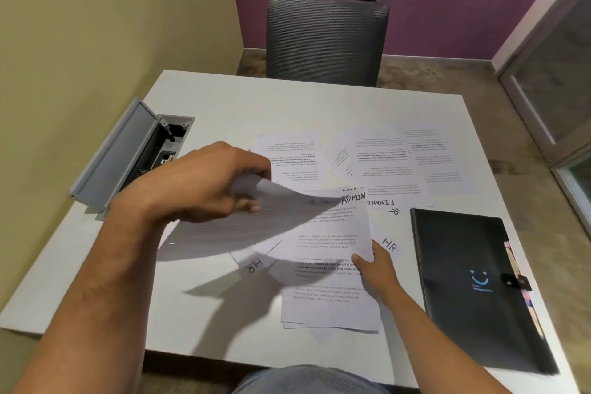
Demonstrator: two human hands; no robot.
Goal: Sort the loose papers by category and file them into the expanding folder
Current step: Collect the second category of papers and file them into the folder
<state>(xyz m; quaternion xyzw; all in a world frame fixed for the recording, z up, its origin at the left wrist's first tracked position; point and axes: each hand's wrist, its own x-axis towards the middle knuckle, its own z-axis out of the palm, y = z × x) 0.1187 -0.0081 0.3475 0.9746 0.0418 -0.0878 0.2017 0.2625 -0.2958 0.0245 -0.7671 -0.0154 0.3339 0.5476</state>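
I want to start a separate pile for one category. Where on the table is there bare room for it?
Bare patches: the far strip of the table between the chair and the spread papers, and the near-left corner beside the left hand. The middle is crowded with overlapping sheets, and the black folder fills the right side.

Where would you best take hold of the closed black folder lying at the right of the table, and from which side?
Probably by its long left edge, the spine side of the black expanding folder, coming from the left or from above. It lies flat and closed on the table, clear of the papers; its right edge carries the coloured tabs and the clasp, which a grip there could bend or snag.
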